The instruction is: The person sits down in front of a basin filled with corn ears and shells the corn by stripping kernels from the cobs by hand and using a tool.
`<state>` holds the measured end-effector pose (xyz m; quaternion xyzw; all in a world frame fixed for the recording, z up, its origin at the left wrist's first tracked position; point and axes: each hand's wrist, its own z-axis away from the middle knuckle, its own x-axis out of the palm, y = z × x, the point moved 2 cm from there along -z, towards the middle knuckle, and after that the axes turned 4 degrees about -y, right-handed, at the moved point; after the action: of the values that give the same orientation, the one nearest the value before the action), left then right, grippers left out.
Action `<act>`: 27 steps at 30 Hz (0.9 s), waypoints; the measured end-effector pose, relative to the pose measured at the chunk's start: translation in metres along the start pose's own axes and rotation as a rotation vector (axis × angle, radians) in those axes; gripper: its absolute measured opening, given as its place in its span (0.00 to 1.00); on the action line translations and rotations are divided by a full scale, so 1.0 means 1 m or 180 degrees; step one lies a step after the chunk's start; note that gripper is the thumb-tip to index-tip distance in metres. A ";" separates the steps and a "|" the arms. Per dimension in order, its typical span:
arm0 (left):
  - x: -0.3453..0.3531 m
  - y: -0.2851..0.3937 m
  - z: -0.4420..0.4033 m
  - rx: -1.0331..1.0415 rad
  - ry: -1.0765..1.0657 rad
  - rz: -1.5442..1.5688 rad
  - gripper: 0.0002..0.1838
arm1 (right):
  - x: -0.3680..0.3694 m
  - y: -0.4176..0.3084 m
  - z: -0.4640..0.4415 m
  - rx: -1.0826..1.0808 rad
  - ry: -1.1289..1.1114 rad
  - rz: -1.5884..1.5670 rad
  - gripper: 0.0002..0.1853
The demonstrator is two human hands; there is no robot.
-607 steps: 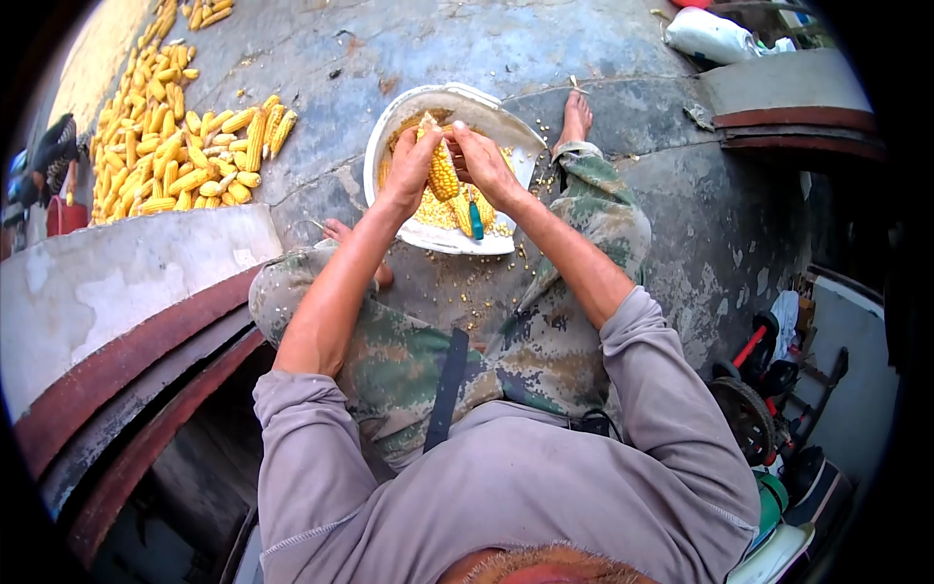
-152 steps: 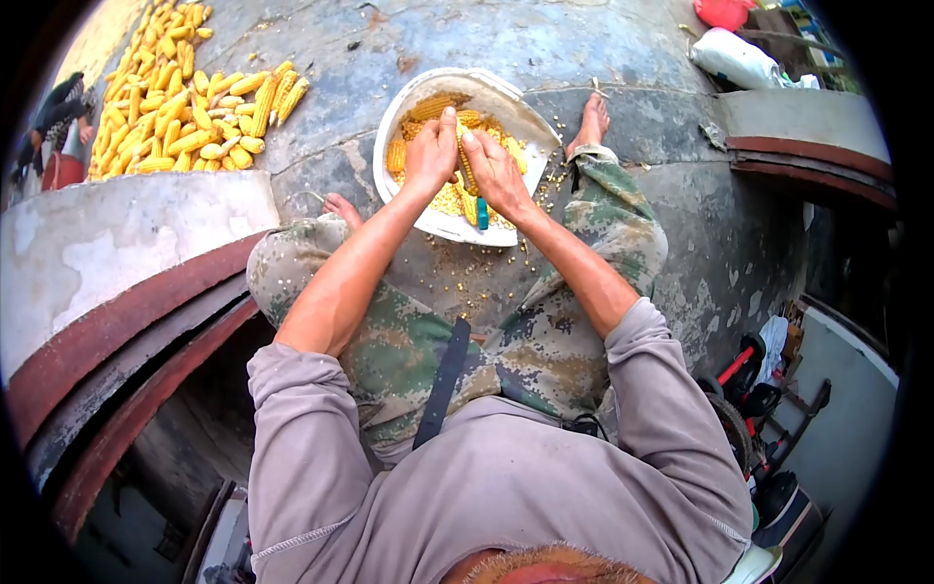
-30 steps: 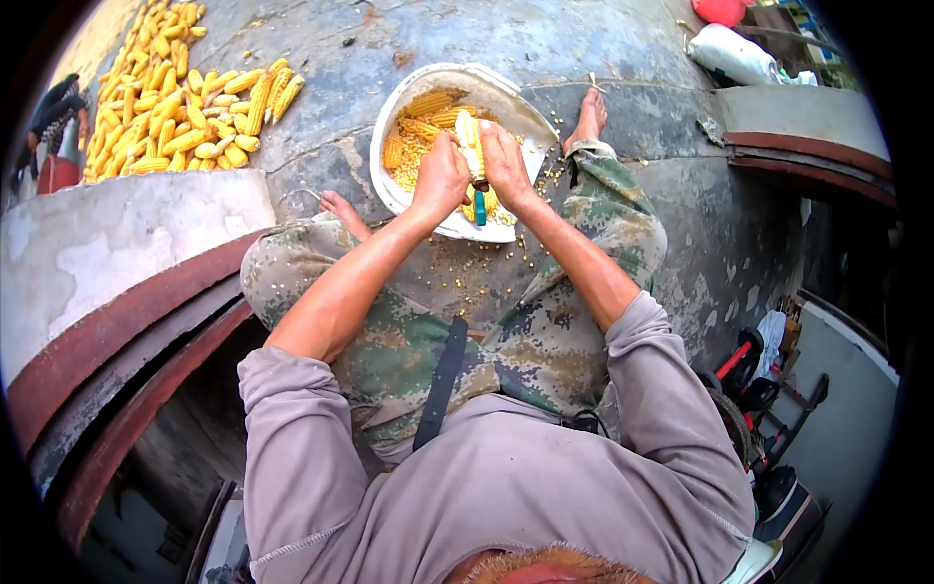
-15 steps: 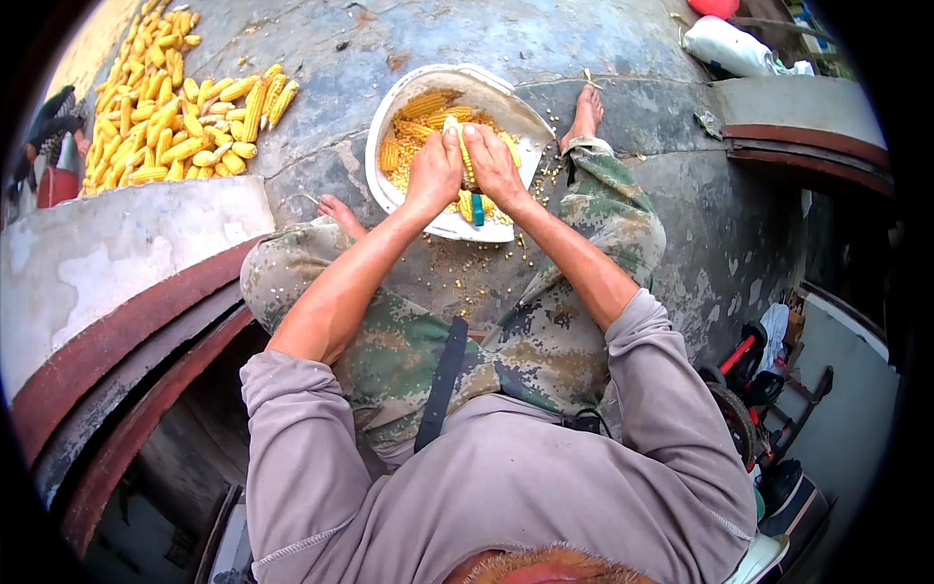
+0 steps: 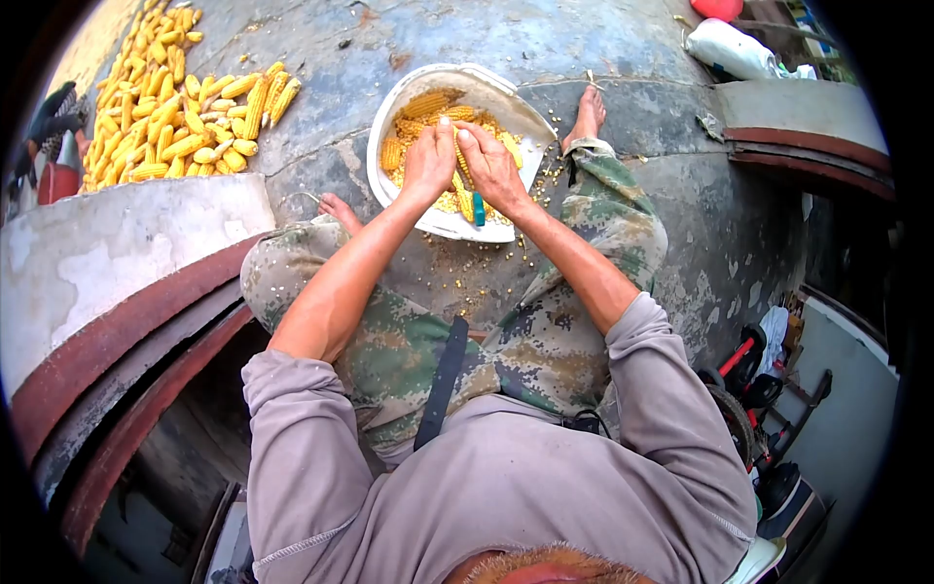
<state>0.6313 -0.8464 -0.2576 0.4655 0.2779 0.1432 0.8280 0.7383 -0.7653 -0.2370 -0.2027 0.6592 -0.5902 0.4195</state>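
Note:
My left hand and my right hand are close together over a white basin, fingers curled around an ear of corn. Yellow kernels show along the strip between my palms; the fingers hide most of the ear. Inside the basin, loose kernels and several more ears of corn lie around my hands. Just below my right hand, a teal piece stands out near the basin's front rim beside a yellow ear; its kind is unclear.
A large heap of corn ears lies on the concrete floor at the upper left. Stray kernels dot the ground around the basin. My bare feet flank it. A white sack lies at the upper right, and a wheel stands at the lower right.
Both hands stay over the basin, gripping the ear. My thumbs have shifted slightly, and the pale tip that stuck up between them is now covered.

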 end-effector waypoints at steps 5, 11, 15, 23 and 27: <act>-0.002 -0.007 0.002 -0.0036 -0.0089 0.0287 0.32 | 0.001 0.011 -0.002 0.0222 -0.0143 -0.0352 0.23; -0.008 0.012 0.010 -0.0113 -0.0020 0.0810 0.31 | -0.002 0.002 -0.002 0.0001 -0.0105 -0.0137 0.22; -0.011 0.015 0.007 -0.0239 -0.0125 0.0837 0.31 | -0.003 -0.005 0.000 -0.0091 -0.0144 -0.0015 0.23; -0.007 0.000 0.002 -0.0493 -0.0068 0.1298 0.26 | -0.003 0.006 -0.003 0.0303 -0.0260 -0.0260 0.23; -0.005 0.004 0.003 -0.0481 -0.0137 0.1656 0.23 | -0.006 0.000 -0.002 0.0161 -0.0145 -0.0107 0.23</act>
<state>0.6291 -0.8485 -0.2512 0.4611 0.1198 0.3615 0.8015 0.7400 -0.7592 -0.2348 -0.2165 0.6309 -0.6089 0.4295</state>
